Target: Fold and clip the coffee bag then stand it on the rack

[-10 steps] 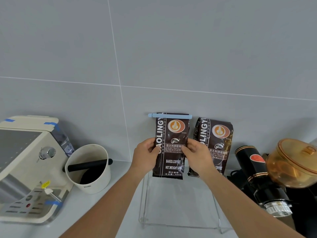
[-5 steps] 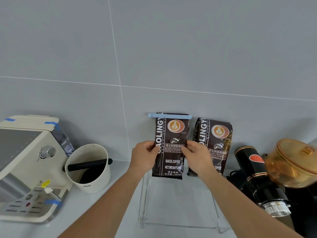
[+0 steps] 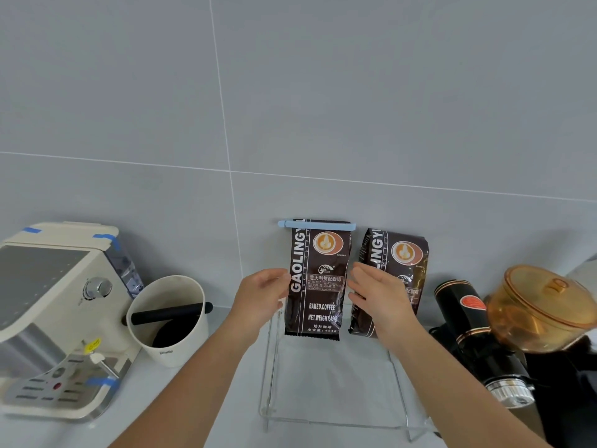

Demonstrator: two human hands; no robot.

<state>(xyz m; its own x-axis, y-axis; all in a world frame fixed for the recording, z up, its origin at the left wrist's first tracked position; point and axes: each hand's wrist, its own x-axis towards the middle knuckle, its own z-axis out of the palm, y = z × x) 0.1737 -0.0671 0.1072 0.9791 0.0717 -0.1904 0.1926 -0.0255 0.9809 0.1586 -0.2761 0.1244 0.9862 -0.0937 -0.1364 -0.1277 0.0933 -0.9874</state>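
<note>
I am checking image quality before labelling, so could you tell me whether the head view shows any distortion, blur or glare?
Head view: wide-angle bending curves the wall's grout lines and tilts the espresso machine at the edge; the amber lid looks slightly smeared; lighting is soft and even, with faint shadows; the clipped coffee bag print is readable; the clear rack shows only thin edge highlights.

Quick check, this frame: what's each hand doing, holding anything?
Left hand: open, fingertips at the left edge of the clipped coffee bag, not gripping.
Right hand: open, just off the bag's right edge, holding nothing.
</note>
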